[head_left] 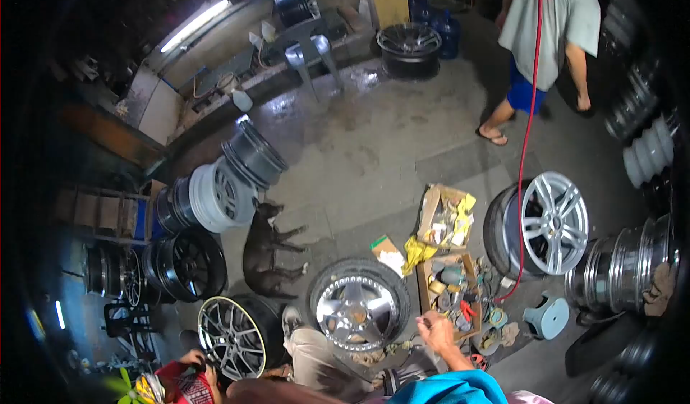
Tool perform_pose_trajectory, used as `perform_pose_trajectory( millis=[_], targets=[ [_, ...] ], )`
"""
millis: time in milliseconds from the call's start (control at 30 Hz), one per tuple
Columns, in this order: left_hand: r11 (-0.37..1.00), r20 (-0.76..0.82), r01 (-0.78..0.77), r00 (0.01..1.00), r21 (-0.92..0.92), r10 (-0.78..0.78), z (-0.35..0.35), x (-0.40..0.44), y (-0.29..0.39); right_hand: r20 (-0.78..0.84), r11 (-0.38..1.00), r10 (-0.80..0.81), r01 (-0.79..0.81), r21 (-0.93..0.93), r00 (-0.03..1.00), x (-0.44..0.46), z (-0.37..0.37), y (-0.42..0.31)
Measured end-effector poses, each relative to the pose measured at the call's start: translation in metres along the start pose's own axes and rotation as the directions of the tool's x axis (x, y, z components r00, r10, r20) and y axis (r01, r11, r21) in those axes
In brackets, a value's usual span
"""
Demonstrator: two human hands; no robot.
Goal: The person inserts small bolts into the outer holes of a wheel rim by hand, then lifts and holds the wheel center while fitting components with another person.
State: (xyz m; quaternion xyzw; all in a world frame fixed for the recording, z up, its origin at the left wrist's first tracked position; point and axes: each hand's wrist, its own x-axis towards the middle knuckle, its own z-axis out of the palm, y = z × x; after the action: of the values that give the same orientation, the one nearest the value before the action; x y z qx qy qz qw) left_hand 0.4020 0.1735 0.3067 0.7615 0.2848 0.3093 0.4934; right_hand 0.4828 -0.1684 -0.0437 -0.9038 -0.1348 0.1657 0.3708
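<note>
My right hand (436, 333) reaches out from a blue sleeve (453, 389), in front of a wooden box of tools (480, 278). Its fingers are curled together; whatever may be in them is too small to make out. Left of this hand, a polished five-spoke rim (353, 309) lies face up on a tire (399, 285) near my feet. Inside the box are a red-handled tool (467, 310), tape rolls and other small items. My left hand does not show.
A dog (269, 253) lies on the floor beyond the rim. A red hose (530, 116) hangs down near a silver wheel (553, 221). A blue stool (548, 318) stands at right. One person (550, 30) is at upper right, another in red (188, 379) at lower left.
</note>
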Motion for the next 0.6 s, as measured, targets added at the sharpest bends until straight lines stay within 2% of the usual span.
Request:
perform_pose_trajectory(
  millis=[33,100,167,233,267,300,333,367,400,433,467,533,600],
  targets=[
    [0.999,-0.048,-0.040,0.998,-0.033,0.038,-0.003,0.017,0.015,0.053,0.999,0.032,-0.030,-0.045,0.998,0.018,-0.018,0.007],
    [0.989,-0.120,-0.097,0.989,-0.110,0.084,-0.006,0.053,0.037,-0.061,0.998,-0.018,0.014,-0.066,0.998,0.056,-0.044,0.015],
    [0.980,-0.156,-0.095,0.985,-0.177,0.067,-0.011,0.089,0.042,-0.013,0.978,0.065,-0.066,-0.199,0.998,0.102,-0.070,0.016],
    [0.982,-0.055,-0.018,0.998,-0.189,0.008,-0.013,0.126,0.019,-0.015,0.952,-0.052,0.045,-0.302,0.999,0.149,-0.082,0.028],
    [0.998,0.057,0.025,0.998,-0.063,-0.021,-0.011,0.147,-0.003,0.012,0.944,-0.001,0.005,-0.331,1.000,0.171,-0.089,0.027],
    [0.989,0.155,-0.050,0.985,-0.137,0.071,-0.009,0.172,-0.055,0.029,0.930,0.055,-0.041,-0.364,0.998,0.190,-0.096,0.021],
    [0.987,0.241,0.121,0.966,-0.111,-0.091,0.002,0.200,-0.093,-0.053,0.943,0.012,-0.029,-0.331,0.999,0.205,-0.102,0.009],
    [0.972,0.191,0.186,0.969,-0.145,-0.156,0.028,0.231,-0.138,-0.068,0.910,-0.005,-0.024,-0.415,0.998,0.218,-0.103,0.026],
    [0.930,0.302,0.357,0.899,-0.083,-0.318,0.047,0.273,-0.191,-0.101,0.816,0.082,-0.125,-0.564,0.992,0.224,-0.104,0.017],
    [0.930,0.363,0.367,0.863,0.024,-0.350,0.074,0.319,-0.240,-0.157,0.898,0.039,-0.103,-0.428,0.987,0.232,-0.100,0.041],
    [0.928,0.449,0.345,0.813,0.139,-0.370,0.096,0.361,-0.281,-0.154,0.904,0.138,-0.188,-0.385,0.978,0.235,-0.091,0.035],
    [0.884,0.509,0.394,0.723,0.251,-0.467,0.125,0.408,-0.333,-0.122,0.856,0.362,-0.381,-0.348,0.924,0.264,-0.060,-0.006],
    [0.793,0.515,0.570,0.624,0.216,-0.588,0.120,0.430,-0.354,-0.047,0.811,0.504,-0.492,-0.316,0.862,0.314,-0.005,-0.036]
  ],
)
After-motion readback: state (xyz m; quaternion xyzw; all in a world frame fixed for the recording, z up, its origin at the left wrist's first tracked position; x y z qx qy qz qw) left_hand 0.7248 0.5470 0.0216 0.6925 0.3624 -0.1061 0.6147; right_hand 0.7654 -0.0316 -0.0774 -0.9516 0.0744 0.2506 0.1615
